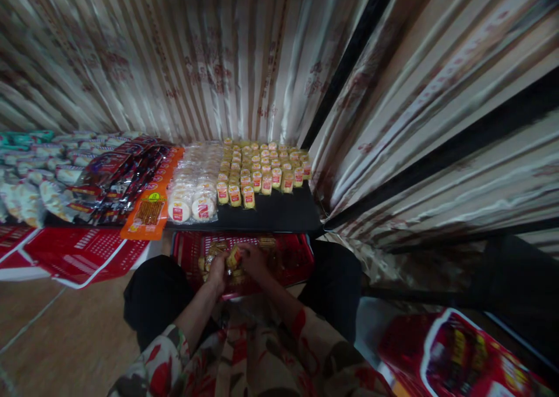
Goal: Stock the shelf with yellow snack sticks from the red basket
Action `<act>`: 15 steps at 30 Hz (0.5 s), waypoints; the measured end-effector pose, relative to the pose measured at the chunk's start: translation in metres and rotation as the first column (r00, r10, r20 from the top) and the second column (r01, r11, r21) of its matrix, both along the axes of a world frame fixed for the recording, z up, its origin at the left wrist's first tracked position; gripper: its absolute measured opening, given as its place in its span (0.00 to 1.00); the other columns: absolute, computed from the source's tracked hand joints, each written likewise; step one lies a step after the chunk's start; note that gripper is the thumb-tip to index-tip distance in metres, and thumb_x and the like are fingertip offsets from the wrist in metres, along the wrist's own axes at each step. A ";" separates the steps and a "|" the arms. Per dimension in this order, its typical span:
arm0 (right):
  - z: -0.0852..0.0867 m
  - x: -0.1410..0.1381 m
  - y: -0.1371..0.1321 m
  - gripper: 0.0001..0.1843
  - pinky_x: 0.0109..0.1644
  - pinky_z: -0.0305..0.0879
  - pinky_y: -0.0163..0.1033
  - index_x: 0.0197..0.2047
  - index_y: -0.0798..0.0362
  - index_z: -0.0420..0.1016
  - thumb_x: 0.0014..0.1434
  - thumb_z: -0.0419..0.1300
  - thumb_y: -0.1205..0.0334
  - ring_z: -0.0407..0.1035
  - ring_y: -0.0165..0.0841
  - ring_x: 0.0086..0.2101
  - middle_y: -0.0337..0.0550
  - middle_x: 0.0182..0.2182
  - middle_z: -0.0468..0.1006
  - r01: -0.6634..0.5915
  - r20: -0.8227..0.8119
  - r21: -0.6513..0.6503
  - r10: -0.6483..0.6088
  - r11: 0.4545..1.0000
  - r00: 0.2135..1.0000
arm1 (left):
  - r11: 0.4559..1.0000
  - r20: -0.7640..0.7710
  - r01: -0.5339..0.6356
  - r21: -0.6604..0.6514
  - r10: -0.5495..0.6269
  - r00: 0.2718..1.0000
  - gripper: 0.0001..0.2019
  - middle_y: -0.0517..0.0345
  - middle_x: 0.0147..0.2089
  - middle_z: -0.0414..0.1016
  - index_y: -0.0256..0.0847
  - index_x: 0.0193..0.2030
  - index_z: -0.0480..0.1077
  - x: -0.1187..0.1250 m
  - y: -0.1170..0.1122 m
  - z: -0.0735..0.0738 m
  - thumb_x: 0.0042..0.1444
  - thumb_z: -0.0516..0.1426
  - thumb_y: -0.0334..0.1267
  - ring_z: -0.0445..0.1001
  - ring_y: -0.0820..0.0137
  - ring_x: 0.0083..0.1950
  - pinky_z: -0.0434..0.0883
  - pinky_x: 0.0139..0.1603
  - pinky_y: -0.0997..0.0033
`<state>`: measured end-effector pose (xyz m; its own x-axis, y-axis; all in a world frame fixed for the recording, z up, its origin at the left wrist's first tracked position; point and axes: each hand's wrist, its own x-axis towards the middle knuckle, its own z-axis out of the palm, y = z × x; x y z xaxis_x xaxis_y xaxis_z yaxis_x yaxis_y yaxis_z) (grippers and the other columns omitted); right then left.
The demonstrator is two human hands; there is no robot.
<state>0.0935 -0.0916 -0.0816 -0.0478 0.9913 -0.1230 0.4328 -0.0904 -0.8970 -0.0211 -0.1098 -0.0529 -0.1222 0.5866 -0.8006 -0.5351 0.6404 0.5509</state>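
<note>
Between my hands, over a red basket [297, 269], is a small yellow snack packet [234, 257] with a red and white label. My left hand [217, 270] closes on its near left side. From the right, the curled fingers of my right hand [254, 259] meet the same packet; their tips are partly hidden. Beneath my hands, several similar packets [209, 252] lie loose in the basket. On the black shelf [275, 213] just beyond the basket stand rows of yellow packets [248, 196] of the same look.
Left on the shelf are clear bags of round white crackers [203, 206], an orange pretzel-stick bag [151, 211], dark packages [126, 178] and white packets [26, 199]. Red baskets [82, 251] stand below left. A filled red basket [471, 350] is at lower right. Pleated curtains [218, 53] hang behind.
</note>
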 end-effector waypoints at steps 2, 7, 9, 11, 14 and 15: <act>0.005 0.005 0.000 0.18 0.52 0.63 0.41 0.38 0.54 0.78 0.51 0.49 0.74 0.70 0.34 0.42 0.46 0.39 0.79 -0.017 0.013 0.033 0.017 0.999 1.000 | 1.000 0.037 0.017 -0.015 -0.017 0.999 0.05 0.56 0.22 0.73 0.34 0.32 0.68 -0.001 0.001 0.010 0.49 0.54 0.33 0.72 0.73 0.21 0.68 0.20 0.78; 0.021 0.022 0.000 0.18 0.52 0.64 0.40 0.38 0.52 0.77 0.51 0.50 0.75 0.69 0.33 0.42 0.45 0.39 0.77 -0.108 0.102 0.124 0.096 0.986 0.990 | 0.998 0.080 0.055 -0.020 -0.053 0.995 0.06 0.55 0.22 0.73 0.32 0.34 0.67 -0.004 0.004 0.031 0.50 0.51 0.29 0.72 0.73 0.19 0.65 0.16 0.81; 0.026 0.029 -0.001 0.17 0.50 0.65 0.41 0.40 0.53 0.76 0.50 0.52 0.73 0.70 0.33 0.41 0.46 0.40 0.76 -0.079 0.106 0.108 0.068 0.991 0.992 | 0.998 0.127 0.059 -0.019 -0.056 0.990 0.07 0.53 0.22 0.73 0.31 0.35 0.67 -0.002 0.005 0.038 0.50 0.50 0.28 0.73 0.72 0.20 0.66 0.16 0.81; 0.030 0.033 -0.004 0.17 0.49 0.67 0.42 0.44 0.53 0.74 0.50 0.53 0.71 0.71 0.33 0.40 0.47 0.42 0.76 -0.024 0.043 0.073 0.021 0.997 0.999 | 0.998 0.183 0.060 -0.008 -0.057 0.981 0.09 0.52 0.23 0.74 0.30 0.36 0.68 0.002 0.005 0.044 0.49 0.50 0.27 0.73 0.71 0.21 0.67 0.17 0.81; 0.035 0.035 -0.008 0.19 0.45 0.70 0.41 0.48 0.51 0.70 0.52 0.54 0.67 0.73 0.33 0.38 0.46 0.41 0.77 0.053 -0.149 -0.024 -0.056 0.998 0.987 | 0.998 0.249 0.052 0.038 -0.060 0.967 0.09 0.53 0.24 0.74 0.31 0.37 0.68 0.011 0.004 0.051 0.49 0.50 0.26 0.74 0.71 0.22 0.68 0.17 0.80; 0.037 0.036 -0.010 0.19 0.45 0.71 0.41 0.48 0.51 0.70 0.52 0.54 0.66 0.74 0.33 0.38 0.45 0.40 0.78 0.077 -0.198 -0.056 -0.086 0.995 0.976 | 0.997 0.269 0.048 0.058 -0.062 0.961 0.10 0.53 0.25 0.74 0.31 0.38 0.68 0.014 0.003 0.053 0.48 0.51 0.26 0.74 0.71 0.22 0.68 0.18 0.80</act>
<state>0.1295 -0.1016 -0.0451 0.0046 0.9860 -0.1664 0.2349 -0.1628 -0.9583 -0.0069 -0.1067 0.0002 0.1285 0.6267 -0.7686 -0.6329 0.6485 0.4229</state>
